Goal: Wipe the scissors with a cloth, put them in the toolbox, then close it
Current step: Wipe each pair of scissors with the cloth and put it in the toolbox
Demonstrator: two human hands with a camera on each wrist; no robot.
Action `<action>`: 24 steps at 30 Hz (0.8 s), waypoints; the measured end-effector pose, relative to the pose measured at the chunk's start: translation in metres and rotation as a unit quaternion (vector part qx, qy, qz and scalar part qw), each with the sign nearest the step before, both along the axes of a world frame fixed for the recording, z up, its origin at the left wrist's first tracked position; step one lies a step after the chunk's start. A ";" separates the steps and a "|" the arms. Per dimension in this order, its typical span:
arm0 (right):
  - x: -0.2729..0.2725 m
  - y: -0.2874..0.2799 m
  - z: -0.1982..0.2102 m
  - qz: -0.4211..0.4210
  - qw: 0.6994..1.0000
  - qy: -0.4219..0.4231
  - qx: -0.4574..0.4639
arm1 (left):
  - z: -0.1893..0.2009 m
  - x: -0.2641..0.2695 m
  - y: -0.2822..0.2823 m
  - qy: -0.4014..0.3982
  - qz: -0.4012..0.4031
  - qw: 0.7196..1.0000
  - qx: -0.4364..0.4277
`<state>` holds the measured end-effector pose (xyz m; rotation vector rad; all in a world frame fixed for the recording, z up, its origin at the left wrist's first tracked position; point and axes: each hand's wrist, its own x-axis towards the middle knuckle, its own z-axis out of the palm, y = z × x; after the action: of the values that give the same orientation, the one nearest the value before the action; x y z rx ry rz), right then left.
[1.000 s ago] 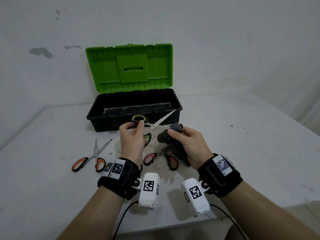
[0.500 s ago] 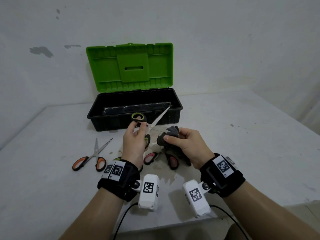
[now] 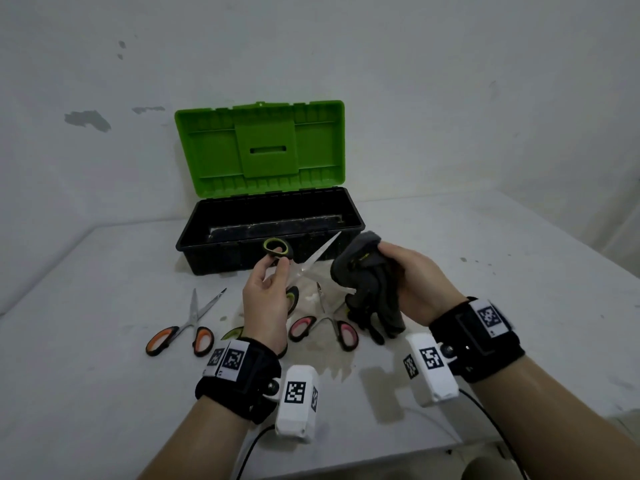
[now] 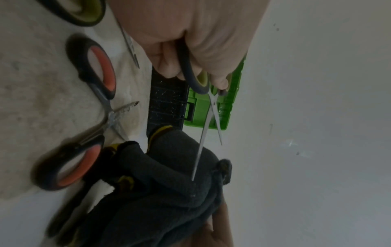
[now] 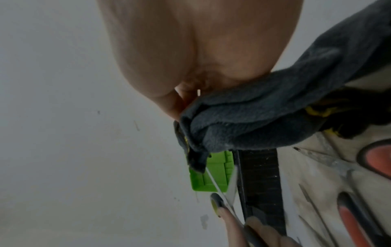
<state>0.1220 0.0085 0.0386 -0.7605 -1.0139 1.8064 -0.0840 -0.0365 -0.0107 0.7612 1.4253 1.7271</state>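
two hands (image 3: 265,303) (image 3: 414,282): left fingers pinch green-looped steel scissors (image 3: 277,249); right fingers bunch soft grey cloth (image 3: 367,282).

cloth off the blade

I see the right hand (image 3: 412,282) lifted the cloth (image 3: 363,271) up and right, clear of the green-handled scissors (image 3: 298,261); blades spread wider, left hand (image 3: 266,299) raised slightly.

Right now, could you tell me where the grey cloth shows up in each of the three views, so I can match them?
Head: the grey cloth sits right of centre, bunched in the right hand.
Left wrist: it fills the bottom centre, with a blade tip of the green-handled scissors over it.
Right wrist: it runs from the upper right toward the centre.
Shared landmark: the toolbox's green lid.
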 end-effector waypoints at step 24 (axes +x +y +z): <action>-0.021 -0.001 -0.010 -0.014 0.991 -0.123 0.057 | 0.006 0.015 -0.010 0.153 -0.090 0.984 0.003</action>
<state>0.1007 0.0073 0.0283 -0.9377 -1.2489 1.6418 -0.0687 -0.0464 -0.0047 1.1615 1.5006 1.5225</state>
